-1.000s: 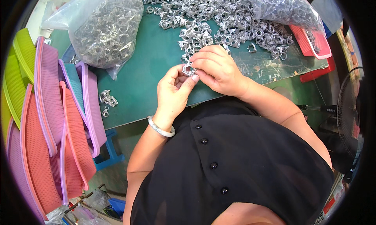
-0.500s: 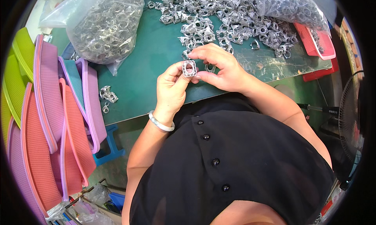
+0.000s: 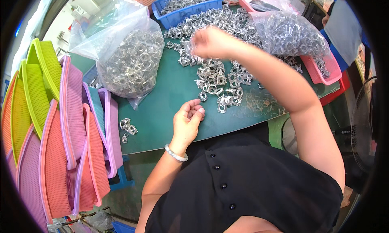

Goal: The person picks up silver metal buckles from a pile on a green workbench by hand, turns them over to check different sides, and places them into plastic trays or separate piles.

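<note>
My left hand [image 3: 188, 121] rests at the near edge of the green table [image 3: 170, 131], its fingers curled in beside the thumb, with nothing visible in them. Just beyond its fingertips lies a silver ring casting [image 3: 202, 96]. Reaching far forward, my right hand [image 3: 210, 43] hangs over the left part of a heap of silver ring castings [image 3: 225, 20]. Motion smears its fingers, so whether it holds anything cannot be told. More castings [image 3: 211, 77] lie in a loose group below the right forearm. A pale bangle [image 3: 176, 153] circles my left wrist.
Clear plastic bags of castings stand at the left [image 3: 129, 66] and right [image 3: 289, 32]. A blue crate [image 3: 188, 10] of castings sits at the back, with a pink basket [image 3: 322, 73] at the right edge. Stacked coloured baskets [image 3: 56, 152] crowd the left; a fan [image 3: 362, 123] stands right.
My hands have parted. The right one has swung forward over the heap; the ring casting that was held between them no longer shows. The view has tilted up, revealing the blue crate.
</note>
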{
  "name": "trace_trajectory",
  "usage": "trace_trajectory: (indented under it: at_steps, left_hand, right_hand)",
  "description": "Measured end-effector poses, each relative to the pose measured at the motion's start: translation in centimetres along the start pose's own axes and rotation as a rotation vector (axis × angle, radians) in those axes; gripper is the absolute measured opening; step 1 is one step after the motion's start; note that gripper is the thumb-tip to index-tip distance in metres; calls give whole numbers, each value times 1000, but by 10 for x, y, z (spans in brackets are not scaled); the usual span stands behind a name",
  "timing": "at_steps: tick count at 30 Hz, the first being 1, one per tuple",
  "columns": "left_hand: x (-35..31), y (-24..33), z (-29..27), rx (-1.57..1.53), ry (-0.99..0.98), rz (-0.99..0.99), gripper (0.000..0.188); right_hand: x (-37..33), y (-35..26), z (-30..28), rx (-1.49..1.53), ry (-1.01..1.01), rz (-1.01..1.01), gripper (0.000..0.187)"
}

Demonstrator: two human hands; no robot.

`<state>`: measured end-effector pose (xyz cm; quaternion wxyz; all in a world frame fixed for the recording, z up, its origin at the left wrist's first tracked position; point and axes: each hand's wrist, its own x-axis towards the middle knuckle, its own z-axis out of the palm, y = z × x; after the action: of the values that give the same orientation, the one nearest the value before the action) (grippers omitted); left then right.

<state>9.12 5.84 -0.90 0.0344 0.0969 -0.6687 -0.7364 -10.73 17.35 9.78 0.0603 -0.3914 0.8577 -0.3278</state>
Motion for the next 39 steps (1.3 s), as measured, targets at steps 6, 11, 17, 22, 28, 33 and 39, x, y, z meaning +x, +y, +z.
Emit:
trace_trajectory:
  at_steps: [6,11,17,22,28,33,39]
  left_hand:
    - [3,4,2,75,-22,-17,31]
    - [4,3,-5,354,79,52,36]
    - [22,15,6,867,139,361,39]
    - [32,10,5,895,85,357,29]
    - [18,16,-5,-4,-44,167,31]
    - [12,21,-7,-204,-168,179,36]
    - [10,20,-1,-281,-194,200,39]
  right_hand:
    - [98,20,-42,348,289,182,74]
    - [42,26,-10,184,42,-54,53]
    - [-42,22,14,82,-84,-131,37]
    - [-86,17,24,139,26,-143,32]
    - [-116,13,46,373,156,-167,25]
    - [-122,1,57,518,116,-189,31]
    - [-122,-3,65,565,125,-211,29]
